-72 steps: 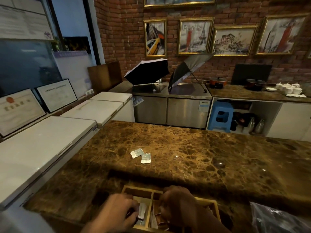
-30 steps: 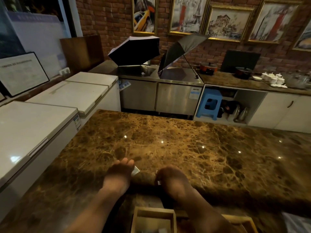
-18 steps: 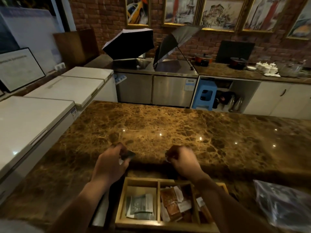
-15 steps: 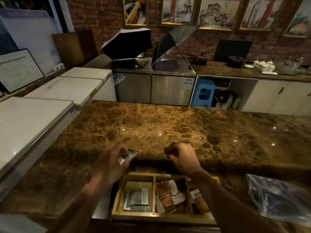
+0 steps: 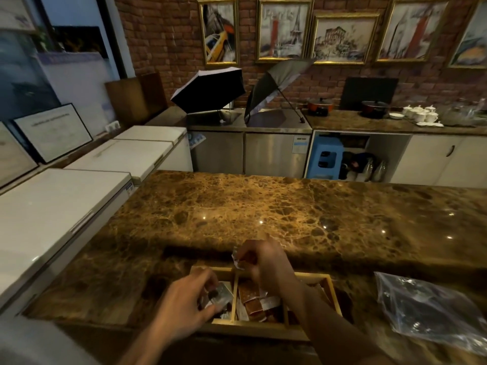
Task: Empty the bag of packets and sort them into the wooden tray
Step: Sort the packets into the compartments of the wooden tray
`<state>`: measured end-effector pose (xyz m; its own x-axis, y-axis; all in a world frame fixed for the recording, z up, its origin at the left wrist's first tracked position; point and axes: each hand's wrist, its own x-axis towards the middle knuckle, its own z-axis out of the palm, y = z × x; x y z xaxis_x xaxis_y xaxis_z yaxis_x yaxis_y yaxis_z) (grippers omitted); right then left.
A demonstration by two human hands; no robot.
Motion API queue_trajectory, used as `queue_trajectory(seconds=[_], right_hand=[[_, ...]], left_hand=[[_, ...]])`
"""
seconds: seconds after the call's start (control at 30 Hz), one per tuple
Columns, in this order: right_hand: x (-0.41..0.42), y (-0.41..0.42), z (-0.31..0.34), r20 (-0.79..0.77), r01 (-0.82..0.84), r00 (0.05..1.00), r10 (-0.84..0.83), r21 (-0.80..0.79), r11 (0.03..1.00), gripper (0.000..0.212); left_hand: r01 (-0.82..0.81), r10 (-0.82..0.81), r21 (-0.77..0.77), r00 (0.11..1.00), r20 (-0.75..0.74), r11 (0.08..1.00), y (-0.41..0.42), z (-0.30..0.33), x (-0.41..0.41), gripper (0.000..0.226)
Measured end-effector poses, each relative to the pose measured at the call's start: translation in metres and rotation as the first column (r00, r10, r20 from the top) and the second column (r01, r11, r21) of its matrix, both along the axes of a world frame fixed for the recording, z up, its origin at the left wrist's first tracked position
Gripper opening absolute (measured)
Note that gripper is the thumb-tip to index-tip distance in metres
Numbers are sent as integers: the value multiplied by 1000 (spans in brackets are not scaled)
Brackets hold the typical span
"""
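Observation:
A wooden tray (image 5: 330, 285) with compartments sits at the near edge of the marble counter. My left hand (image 5: 184, 306) is over its left compartment, pinching a silvery packet (image 5: 221, 297). My right hand (image 5: 266, 262) hovers above the tray's far rim, gripping a small white packet (image 5: 237, 260). Brown packets (image 5: 250, 299) lie in the middle compartment. The right compartment is mostly hidden by my right forearm. A clear plastic bag (image 5: 432, 309) lies crumpled on the counter to the right of the tray.
The brown marble counter (image 5: 263, 212) stretches away beyond the tray. White chest freezers (image 5: 52, 212) run along the left side. Behind the counter stand steel cabinets with two open umbrellas (image 5: 210, 90), a blue stool (image 5: 326, 160) and white cupboards.
Both hands picked the two packets off the counter and drew back to the tray. My left hand has dropped into the left compartment; my right hand has moved left above the far rim.

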<state>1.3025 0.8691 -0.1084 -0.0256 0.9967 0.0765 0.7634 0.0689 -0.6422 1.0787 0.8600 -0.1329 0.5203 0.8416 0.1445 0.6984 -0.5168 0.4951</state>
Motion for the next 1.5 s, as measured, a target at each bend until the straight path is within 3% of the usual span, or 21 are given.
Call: queue_trajectory(seconds=[0.13,0.23,0.3,0.4,0.53,0.63,0.77,1.03,1.2,1.4,1.5], right_hand=[[-26,-9,-2,26,-186,982,185,34,982,20],[-33,-14,-9,67,-338,938,341,-50,940,26],[-30,-14,-11,64,-317,945,320,-64,946,29],[-14,-13,-8,58,-111,992,113,-31,993,25],[17,-22,-3,214,28,976,-29,9,1000,27],[25,-33,2,331,-47,943,47,-7,999,28],[15,-39,0,504,-182,814,290,-253,950,33],[9,-46,-2,488,-238,806,336,-253,938,37],[29,-59,3,307,-73,948,85,-49,996,29],[83,-71,0,298,101,946,-128,105,989,26],[117,-85,-3,261,200,937,-232,143,969,26]], left_hand=[[-94,94,5,994,63,996,2,-2,-11,33],[-218,216,39,975,60,975,3,1,-24,28],[-257,254,24,964,80,966,3,3,-28,29],[-239,235,34,968,82,971,4,7,-24,28],[-34,37,51,998,-51,998,2,12,-5,21],[88,-84,10,979,-186,996,0,12,10,22],[104,-106,-18,964,-245,994,3,10,17,25],[36,-38,-13,969,-246,999,4,16,15,22],[1,26,150,984,-177,989,1,25,45,30],[218,-200,82,962,-188,973,-9,17,94,29],[232,-217,48,954,-206,972,-12,7,104,29]])
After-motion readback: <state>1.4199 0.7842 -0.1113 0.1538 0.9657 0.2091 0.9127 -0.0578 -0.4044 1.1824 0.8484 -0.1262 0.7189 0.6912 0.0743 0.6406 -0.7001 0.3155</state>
